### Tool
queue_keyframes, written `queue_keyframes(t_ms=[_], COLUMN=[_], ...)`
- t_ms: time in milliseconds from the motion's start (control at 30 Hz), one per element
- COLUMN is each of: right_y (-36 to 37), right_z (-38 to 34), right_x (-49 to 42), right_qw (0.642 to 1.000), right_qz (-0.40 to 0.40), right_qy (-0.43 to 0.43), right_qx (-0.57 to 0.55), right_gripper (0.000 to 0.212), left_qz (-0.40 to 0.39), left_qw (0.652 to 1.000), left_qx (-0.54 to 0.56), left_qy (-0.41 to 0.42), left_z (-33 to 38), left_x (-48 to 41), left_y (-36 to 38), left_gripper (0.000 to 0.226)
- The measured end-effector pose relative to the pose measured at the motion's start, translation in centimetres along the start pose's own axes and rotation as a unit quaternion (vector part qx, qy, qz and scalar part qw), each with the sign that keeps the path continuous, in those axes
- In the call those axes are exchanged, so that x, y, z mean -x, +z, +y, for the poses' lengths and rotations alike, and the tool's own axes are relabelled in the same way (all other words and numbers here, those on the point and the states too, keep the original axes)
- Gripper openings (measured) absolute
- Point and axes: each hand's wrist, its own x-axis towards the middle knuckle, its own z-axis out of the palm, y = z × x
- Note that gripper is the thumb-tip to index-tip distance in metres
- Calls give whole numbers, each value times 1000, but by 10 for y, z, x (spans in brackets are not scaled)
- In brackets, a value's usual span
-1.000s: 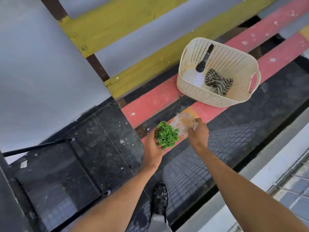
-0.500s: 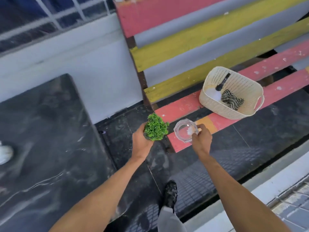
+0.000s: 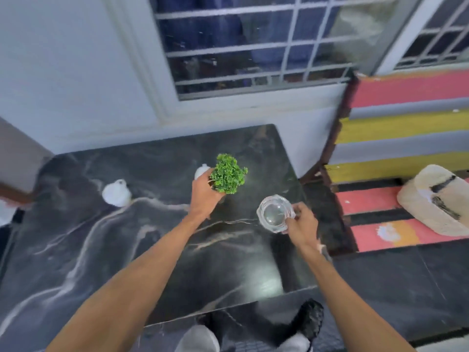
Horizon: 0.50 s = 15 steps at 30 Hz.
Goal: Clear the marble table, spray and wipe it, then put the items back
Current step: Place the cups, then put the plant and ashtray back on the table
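Left hand (image 3: 204,198) has its fingers curled round the base of a small green plant (image 3: 228,176), holding it upright above the far middle of the black marble tabletop (image 3: 101,250). Whatever pot the plant sits in is hidden inside the grip. Right hand (image 3: 302,226) pinches a clear glass (image 3: 273,215) at its near right side, the mouth facing up toward the camera. The glass is over the right part of the tabletop, near the right edge; whether its base touches the marble cannot be told. Both hands are apart, with bare marble between them.

One white rounded piece (image 3: 116,194) stands on the tabletop to the left, well clear of both hands. A second white piece (image 3: 201,170) sits just behind the left hand and is partly hidden by it.

Right of the tabletop is a bench (image 3: 406,123) of red and yellow slats. On its seat rests a cream basket (image 3: 416,207), blurred, with something dark and a striped cloth inside. A barred window (image 3: 253,47) fills the wall behind. A black shoe (image 3: 313,318) shows below the tabletop's near edge.
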Motion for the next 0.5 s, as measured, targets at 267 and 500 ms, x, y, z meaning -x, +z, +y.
queue_keyframes(t_ms=[267, 500], right_y=[165, 228], right_z=[-58, -66], right_x=[95, 120], right_qw=[991, 984], right_qz=[-128, -150], right_qy=[-23, -54], right_qx=[24, 85], right_gripper=[28, 41], left_qz=[51, 2], left_qw=[995, 993], left_qx=[-46, -37], left_qy=[-77, -110], left_z=[-92, -138], left_x=[-52, -110], left_y=[-155, -176], left_gripper=[51, 47])
